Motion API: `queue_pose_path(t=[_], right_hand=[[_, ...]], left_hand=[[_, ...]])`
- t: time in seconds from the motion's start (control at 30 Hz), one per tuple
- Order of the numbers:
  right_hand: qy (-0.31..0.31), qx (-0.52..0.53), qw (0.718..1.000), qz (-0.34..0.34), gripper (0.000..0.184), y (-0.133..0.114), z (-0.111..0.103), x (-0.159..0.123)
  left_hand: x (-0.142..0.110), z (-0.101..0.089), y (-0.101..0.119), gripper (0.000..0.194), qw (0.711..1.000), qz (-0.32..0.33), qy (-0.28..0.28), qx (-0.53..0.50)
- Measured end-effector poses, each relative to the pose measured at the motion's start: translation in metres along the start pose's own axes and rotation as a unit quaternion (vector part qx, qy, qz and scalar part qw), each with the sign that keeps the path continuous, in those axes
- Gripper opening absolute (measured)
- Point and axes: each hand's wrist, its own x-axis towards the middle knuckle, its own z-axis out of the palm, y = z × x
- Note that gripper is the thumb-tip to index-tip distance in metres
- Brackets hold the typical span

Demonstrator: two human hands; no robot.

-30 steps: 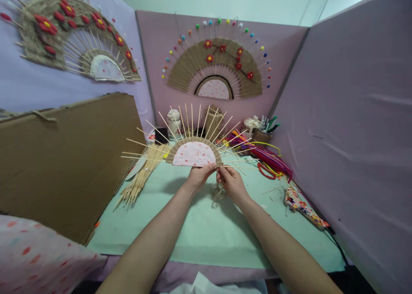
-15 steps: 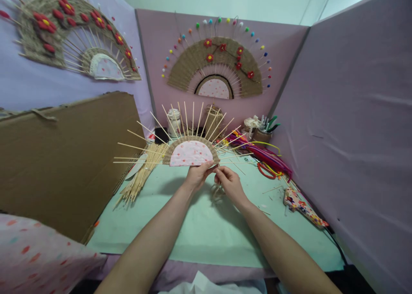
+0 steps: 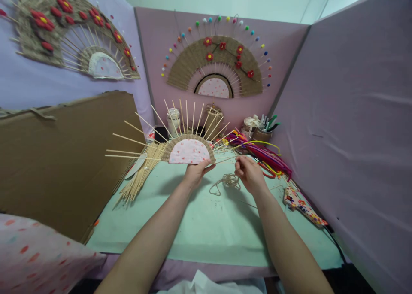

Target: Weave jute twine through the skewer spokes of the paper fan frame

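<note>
My left hand [image 3: 195, 174] grips the lower right corner of a half-round fan [image 3: 189, 151], held up above the table. The fan has a pink spotted cloth centre, a woven twine border and thin wooden sticks fanning outward. To its right, my right hand [image 3: 249, 172] is closed, its fingertips pinching a strand of twine [image 3: 225, 159] that runs taut from the fan's right corner. Below the hands, a loose tangle of the same twine [image 3: 231, 180] lies on the table.
Left on the green table [image 3: 206, 234] lies a bundle of wooden sticks [image 3: 141, 178]. At right are pipe cleaners [image 3: 267, 154] and a floral-patterned glue gun [image 3: 304, 206]. Behind stand a white jar [image 3: 174, 121] and a twine spool [image 3: 213, 118]. Finished fans [image 3: 183, 66] hang on the partitions.
My right hand has moved away to the right from the fan's corner, drawing the twine out straight. The fan has shifted slightly left, and the twine tangle now shows on the table.
</note>
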Motion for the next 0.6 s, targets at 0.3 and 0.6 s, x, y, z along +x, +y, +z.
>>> queue_pose_path(t=[0.3,0.6], right_hand=[[0.075,-0.366,0.906,-0.198,0.031,-0.005,-0.028,0.007],[0.068,-0.427,0.877,-0.211,0.024,-0.009,-0.052,0.016]], left_hand=[[-0.004,0.005,0.003,0.035,1.000,-0.022,-0.004,0.010],[-0.005,0.006,0.008,0.021,1.000,-0.014,0.014,-0.007]])
